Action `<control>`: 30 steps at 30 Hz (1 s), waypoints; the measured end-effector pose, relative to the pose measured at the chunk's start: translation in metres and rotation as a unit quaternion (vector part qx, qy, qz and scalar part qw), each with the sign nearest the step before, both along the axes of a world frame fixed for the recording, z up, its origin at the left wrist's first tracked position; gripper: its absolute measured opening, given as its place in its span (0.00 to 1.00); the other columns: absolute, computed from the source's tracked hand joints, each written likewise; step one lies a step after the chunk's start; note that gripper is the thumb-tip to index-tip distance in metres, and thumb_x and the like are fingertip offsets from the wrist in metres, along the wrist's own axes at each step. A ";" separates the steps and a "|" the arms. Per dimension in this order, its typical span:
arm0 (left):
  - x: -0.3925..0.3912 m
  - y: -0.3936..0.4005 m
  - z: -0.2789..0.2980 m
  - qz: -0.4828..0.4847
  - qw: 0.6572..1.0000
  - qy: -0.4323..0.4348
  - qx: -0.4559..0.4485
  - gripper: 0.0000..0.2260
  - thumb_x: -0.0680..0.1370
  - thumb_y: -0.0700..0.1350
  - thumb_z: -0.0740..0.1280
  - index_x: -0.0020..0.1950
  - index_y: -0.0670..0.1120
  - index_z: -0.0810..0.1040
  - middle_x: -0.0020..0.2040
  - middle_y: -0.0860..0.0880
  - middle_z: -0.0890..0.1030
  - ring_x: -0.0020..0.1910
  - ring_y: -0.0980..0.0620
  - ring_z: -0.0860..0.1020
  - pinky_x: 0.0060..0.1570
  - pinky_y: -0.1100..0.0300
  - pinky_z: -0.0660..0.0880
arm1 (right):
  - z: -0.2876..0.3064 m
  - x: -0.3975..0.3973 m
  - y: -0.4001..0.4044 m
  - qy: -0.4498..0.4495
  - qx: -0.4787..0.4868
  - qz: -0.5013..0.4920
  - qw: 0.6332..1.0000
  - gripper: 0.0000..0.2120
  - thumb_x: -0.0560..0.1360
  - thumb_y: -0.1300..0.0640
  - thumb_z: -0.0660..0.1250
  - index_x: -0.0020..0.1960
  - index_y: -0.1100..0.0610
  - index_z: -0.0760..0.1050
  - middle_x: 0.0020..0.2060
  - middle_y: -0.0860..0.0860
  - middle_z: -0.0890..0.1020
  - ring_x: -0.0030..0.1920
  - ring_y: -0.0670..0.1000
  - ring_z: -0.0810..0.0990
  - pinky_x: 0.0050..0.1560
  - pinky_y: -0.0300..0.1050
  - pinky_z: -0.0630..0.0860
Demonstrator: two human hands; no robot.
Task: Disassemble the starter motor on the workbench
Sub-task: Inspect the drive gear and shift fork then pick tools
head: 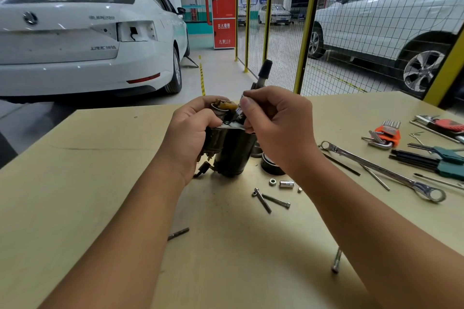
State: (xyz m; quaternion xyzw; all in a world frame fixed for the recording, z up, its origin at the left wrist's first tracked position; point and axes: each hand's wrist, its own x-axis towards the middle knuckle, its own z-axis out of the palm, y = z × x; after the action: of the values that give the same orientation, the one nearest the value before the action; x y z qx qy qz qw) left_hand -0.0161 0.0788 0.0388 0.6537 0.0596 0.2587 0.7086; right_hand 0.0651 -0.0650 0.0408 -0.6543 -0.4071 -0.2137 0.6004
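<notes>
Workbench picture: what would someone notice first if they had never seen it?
Right in the middle, the left hand grips a dark starter motor standing on the workbench, while the right hand holds a black-handled tool to its top. Loose bolts lie just in front, and a long wrench lies to the right.

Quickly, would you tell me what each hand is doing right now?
Left hand: grips the starter motor.
Right hand: holds a black-handled driver on the motor's top.

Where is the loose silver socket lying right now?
Head view: the socket lies on the workbench, right of centre, between a nut and the right forearm.
</notes>
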 end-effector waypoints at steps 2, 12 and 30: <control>0.000 0.000 0.000 -0.001 1.000 -0.002 0.001 0.17 0.68 0.39 0.63 0.48 0.53 0.87 0.46 0.48 0.87 0.42 0.50 0.84 0.36 0.57 0.80 | 0.000 -0.001 0.001 0.004 0.005 0.005 1.000 0.04 0.77 0.61 0.72 0.52 0.59 0.84 0.36 0.50 0.85 0.35 0.49 0.85 0.36 0.52 0.84; 0.002 -0.001 0.001 0.000 1.000 -0.005 0.010 0.17 0.68 0.39 0.63 0.47 0.54 0.87 0.45 0.48 0.86 0.42 0.50 0.84 0.35 0.57 0.80 | -0.002 -0.004 0.011 -0.009 0.030 -0.029 0.999 0.03 0.77 0.60 0.73 0.47 0.60 0.84 0.33 0.51 0.84 0.33 0.51 0.84 0.34 0.55 0.81; 0.002 -0.002 0.000 0.000 1.000 -0.007 0.009 0.17 0.68 0.39 0.63 0.48 0.52 0.87 0.45 0.48 0.86 0.42 0.50 0.84 0.36 0.56 0.81 | 0.003 -0.002 0.007 -0.003 0.014 -0.033 0.999 0.03 0.77 0.59 0.73 0.48 0.58 0.85 0.33 0.48 0.84 0.33 0.47 0.84 0.35 0.52 0.83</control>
State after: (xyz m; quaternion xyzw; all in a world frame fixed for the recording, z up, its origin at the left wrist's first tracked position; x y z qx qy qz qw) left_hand -0.0142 0.0770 0.0393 0.6584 0.0528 0.2638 0.7029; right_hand 0.0632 -0.0584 0.0434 -0.6585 -0.3837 -0.2412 0.6007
